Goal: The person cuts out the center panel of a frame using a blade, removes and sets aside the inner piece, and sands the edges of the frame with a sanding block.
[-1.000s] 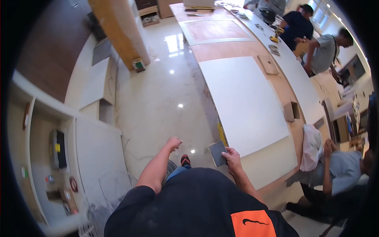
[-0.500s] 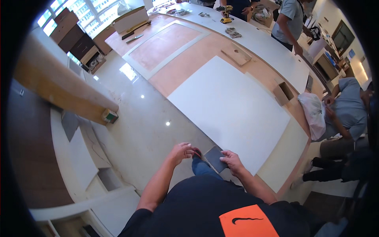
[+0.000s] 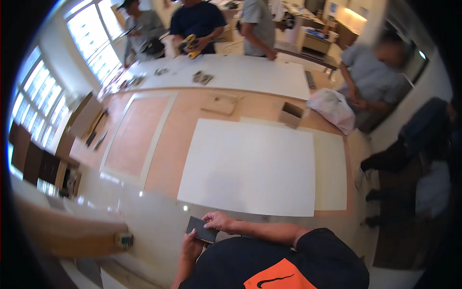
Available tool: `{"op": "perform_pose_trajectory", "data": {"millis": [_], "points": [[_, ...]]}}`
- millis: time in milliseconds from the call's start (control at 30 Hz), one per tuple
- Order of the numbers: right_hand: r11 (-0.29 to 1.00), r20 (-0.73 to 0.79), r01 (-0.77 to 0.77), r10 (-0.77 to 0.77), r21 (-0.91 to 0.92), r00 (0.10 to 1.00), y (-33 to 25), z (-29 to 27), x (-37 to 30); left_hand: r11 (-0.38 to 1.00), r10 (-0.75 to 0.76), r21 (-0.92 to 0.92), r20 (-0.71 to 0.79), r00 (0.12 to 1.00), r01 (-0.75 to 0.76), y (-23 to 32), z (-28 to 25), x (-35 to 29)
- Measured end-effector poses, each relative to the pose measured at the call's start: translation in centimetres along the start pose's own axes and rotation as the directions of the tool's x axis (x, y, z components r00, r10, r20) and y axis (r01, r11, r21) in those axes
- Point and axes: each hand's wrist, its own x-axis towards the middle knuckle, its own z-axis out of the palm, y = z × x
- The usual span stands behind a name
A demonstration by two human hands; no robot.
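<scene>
Close in front of my body I hold a dark grey rectangular sheet that resembles sandpaper, with a pale lower edge. My left hand grips its lower left side, thumb on top and the other fingers hidden beneath. At the upper right edge, my right hand pinches the sheet between bent fingers. Just beyond my hands lies a large white board flat on the worktable, its near edge toward me.
A cream panel lies partly under the white board. Farther off are a small open box, a wooden block, a plastic bag and a long white panel. Several people stand around the table, one holding a yellow drill.
My view has swung to the right and up, bringing the people into fuller sight. My left hand, free before, now holds the grey sheet together with my right.
</scene>
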Motion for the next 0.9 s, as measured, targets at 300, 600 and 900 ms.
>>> {"op": "perform_pose_trajectory", "data": {"millis": [300, 600, 900], "points": [[0.999, -0.431, 0.041, -0.036, 0.002, 0.902, 0.3, 4.7, 1.6, 0.933, -0.241, 0.309, 0.165, 0.956, 0.182, 9.8, -4.8, 7.4], [0.996, -0.68, 0.033, 0.032, 0.082, 0.733, 4.9, 15.0, 4.5, 0.946, -0.266, 0.23, 0.154, 0.952, 0.227, 22.4, -15.8, 10.7], [0.829, -0.651, -0.199, -0.237, -0.522, 0.721, -3.7, 14.6, 17.3, 0.888, -0.305, 0.314, -0.147, 0.941, 0.336, 29.1, -24.4, 13.9]]}}
